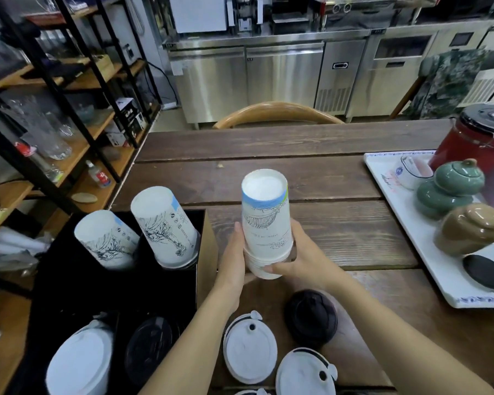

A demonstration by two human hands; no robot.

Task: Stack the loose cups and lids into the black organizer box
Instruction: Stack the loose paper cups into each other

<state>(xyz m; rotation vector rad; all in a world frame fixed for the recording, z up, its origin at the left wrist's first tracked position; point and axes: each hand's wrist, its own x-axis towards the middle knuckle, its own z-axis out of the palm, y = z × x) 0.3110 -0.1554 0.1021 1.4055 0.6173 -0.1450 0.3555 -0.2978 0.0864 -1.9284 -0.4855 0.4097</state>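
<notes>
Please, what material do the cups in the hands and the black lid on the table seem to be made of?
Cup stack: likely paper, matte white with printed line drawings and a rolled rim. Black lid: probably thin moulded plastic, with a dull sheen and raised shaping. Both hands hold the stack.

We see organizer box (203,252) at table's (297,155) near left; two cup stacks (166,232) in its far compartments, lids (80,363) in near ones. Held cup stack (265,226) at table centre between our hands. Loose lids (250,349) on table nearest us. Tray (382,178) with jars (451,186) at right. Chair (277,114) beyond far edge.
</notes>
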